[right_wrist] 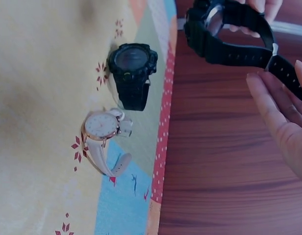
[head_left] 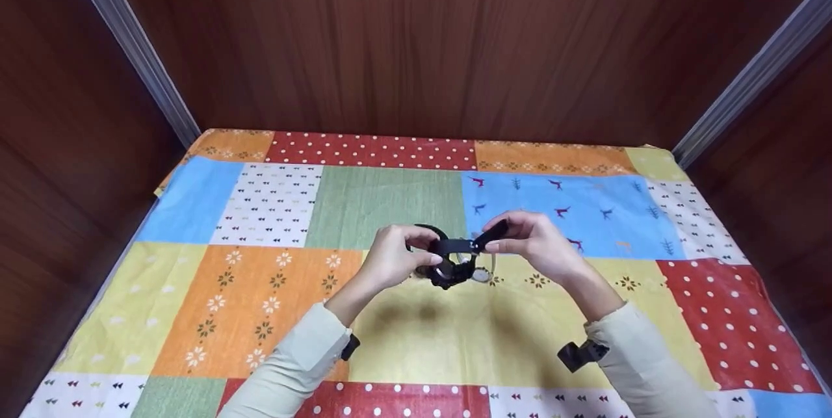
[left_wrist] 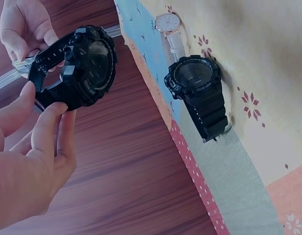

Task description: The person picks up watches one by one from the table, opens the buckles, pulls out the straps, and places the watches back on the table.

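Note:
A chunky black wristwatch (left_wrist: 94,63) is held up above the table, its strap buckled into a loop. My left hand (head_left: 403,252) grips the strap on one side between thumb and fingers. On the other side, my right hand (head_left: 536,242) pinches the loose tail of the strap (right_wrist: 286,73), just past the metal buckle (right_wrist: 274,50). Beneath the hands lies a second black wristwatch (right_wrist: 133,61), face up with its strap under it. Beside that one rests a watch with a white face and pale strap (right_wrist: 102,125), its strap undone.
A patchwork-patterned cloth (head_left: 273,314) covers the table. Dark wood-look panels (head_left: 416,41) stand behind and at both sides, with grey metal strips at the corners. Small black cameras (head_left: 582,354) are strapped at both wrists.

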Motion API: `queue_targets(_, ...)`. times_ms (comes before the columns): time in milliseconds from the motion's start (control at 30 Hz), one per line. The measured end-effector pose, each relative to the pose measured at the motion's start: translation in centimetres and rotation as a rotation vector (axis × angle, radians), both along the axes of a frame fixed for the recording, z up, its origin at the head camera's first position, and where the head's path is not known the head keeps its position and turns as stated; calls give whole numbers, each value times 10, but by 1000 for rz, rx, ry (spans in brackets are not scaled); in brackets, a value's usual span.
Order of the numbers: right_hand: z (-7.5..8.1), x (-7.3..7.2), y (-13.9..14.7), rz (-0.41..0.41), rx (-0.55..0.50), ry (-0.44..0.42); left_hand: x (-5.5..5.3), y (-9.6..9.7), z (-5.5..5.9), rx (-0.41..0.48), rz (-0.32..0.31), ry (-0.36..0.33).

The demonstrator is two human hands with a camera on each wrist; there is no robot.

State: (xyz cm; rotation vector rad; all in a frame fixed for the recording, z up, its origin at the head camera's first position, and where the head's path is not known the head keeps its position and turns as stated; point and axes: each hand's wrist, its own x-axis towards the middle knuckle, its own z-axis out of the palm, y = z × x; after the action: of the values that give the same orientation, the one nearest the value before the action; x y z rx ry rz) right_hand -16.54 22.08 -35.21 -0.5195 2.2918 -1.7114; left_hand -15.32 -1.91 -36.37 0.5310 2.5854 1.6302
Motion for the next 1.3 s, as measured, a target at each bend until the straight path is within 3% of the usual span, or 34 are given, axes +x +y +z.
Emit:
queue_targets(567, -1, 5, -4, -81, -28, 28, 1, 10, 4, -19, -39, 18)
queue_targets(933, -1, 2, -15, -106, -20, 66, 1, 24, 9, -41, -25, 155)
queue_targets(1300, 0, 4, -22, -98, -51, 80, 2, 28, 10, -70, -26, 156)
